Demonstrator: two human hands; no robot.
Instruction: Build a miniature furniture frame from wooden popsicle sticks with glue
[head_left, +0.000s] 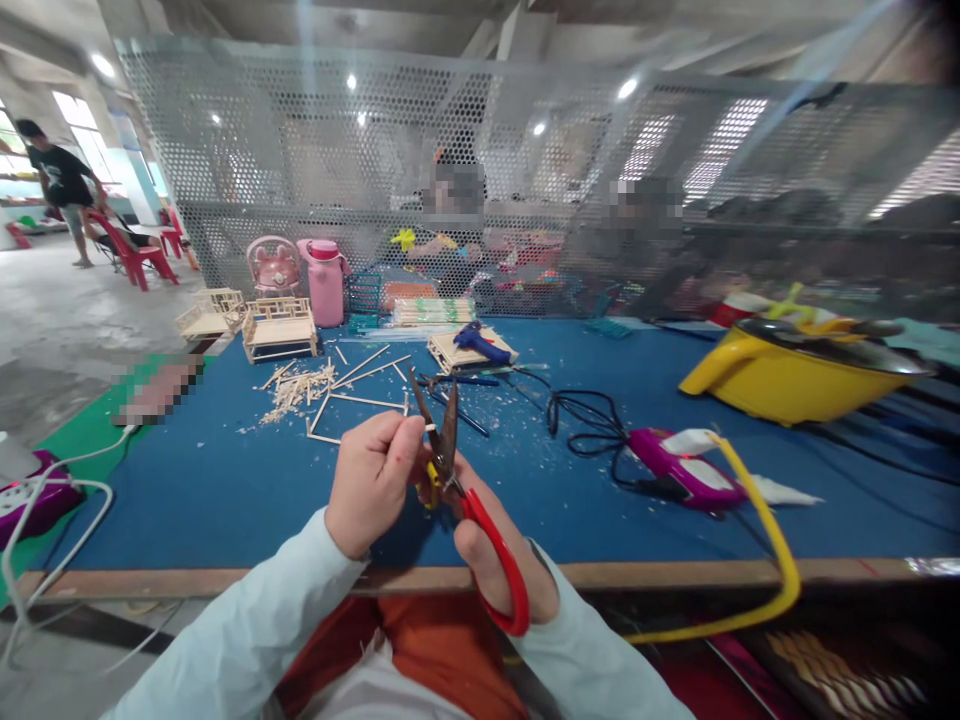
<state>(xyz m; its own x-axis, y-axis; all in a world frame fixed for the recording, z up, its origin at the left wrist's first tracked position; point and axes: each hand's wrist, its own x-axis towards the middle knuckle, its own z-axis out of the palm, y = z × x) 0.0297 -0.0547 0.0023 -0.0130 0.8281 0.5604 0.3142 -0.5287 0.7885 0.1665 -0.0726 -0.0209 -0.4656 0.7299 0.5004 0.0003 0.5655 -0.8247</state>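
My left hand (379,480) is closed, its thumb and finger pinching a thin pale wooden stick (430,428). The short end of that stick lies between the parted blades of the scissors (448,440). My right hand (480,550) is wrapped round the scissors' red handle, thumb through the loop. A small yellow part (430,485) shows between my hands; I cannot tell what it belongs to. Just beyond, several sticks form an angular outline (360,399) on the blue tabletop (225,480). A heap of short cut sticks (300,390) lies to its left.
Small wooden furniture models (281,328) stand at the back left by a pink bottle (325,285). A blue glue gun (484,343) rests on a wooden piece. At right are a purple power strip (686,470), cables and a yellow electric pan (802,375). A perforated screen (525,140) stands behind.
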